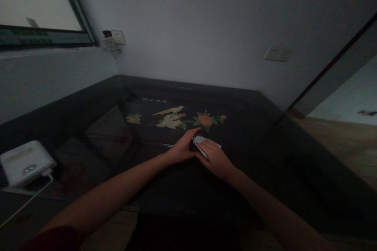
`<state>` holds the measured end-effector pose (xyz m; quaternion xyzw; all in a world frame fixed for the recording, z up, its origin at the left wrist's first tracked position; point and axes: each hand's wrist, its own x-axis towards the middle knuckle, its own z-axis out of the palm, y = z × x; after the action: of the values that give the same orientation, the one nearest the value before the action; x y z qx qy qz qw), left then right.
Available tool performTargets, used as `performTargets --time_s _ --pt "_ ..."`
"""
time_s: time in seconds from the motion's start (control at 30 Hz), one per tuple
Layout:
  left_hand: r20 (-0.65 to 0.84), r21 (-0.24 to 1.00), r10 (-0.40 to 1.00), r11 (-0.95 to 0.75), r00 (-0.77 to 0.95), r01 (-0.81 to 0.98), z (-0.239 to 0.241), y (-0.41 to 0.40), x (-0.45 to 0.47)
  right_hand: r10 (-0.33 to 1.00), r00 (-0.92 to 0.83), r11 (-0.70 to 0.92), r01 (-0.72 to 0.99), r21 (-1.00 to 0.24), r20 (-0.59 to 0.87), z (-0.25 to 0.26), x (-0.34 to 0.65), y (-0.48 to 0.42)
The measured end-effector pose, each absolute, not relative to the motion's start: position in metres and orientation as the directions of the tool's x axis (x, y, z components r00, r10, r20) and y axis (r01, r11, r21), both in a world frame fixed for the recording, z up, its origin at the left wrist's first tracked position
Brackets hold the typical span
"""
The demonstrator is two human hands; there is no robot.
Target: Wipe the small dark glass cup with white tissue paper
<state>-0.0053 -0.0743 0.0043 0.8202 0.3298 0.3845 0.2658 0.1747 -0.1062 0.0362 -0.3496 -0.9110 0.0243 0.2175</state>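
In the head view, my left hand is curled around the left side of a small dark glossy object, whose kind I cannot make out. My right hand presses a folded white cloth or tissue against that object with its fingers. The two hands meet over the near middle of a dark glossy table. Just beyond them, a printed picture of a bird and flowers decorates the tabletop. Most of the dark object is hidden by the fingers and the white sheet.
A white box-shaped device with a plugged-in cable stands at the table's left. Wall sockets and more sockets sit on the wall behind. A window is at upper left, tiled floor at right.
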Motion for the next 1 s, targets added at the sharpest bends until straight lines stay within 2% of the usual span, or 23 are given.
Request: performTargets --time_s 0.3,0.6,0.87,1.0 --pt "0.465 0.685 0.737 -0.651 0.491 0.328 0.0047 -0.0743 -0.0059 0.648 -0.675 0.755 0.632 -0.176 0.354 0.0372 0.1754 -0.1062" --pt "0.447 0.692 0.747 -0.638 0.492 0.339 0.0038 -0.0748 -0.0063 0.647 -0.68 0.759 0.618 -0.205 0.346 0.0394 0.1763 -0.1063" --pt "0.442 0.709 0.758 -0.623 0.48 0.33 0.0063 -0.0755 -0.0062 0.653 -0.666 0.757 0.582 -0.296 0.362 0.0383 0.1763 -0.1082" --pt "0.441 0.713 0.766 -0.615 0.467 0.335 0.0068 -0.0759 -0.0056 0.652 -0.675 0.756 0.614 -0.225 0.345 0.04 0.1749 -0.1092"
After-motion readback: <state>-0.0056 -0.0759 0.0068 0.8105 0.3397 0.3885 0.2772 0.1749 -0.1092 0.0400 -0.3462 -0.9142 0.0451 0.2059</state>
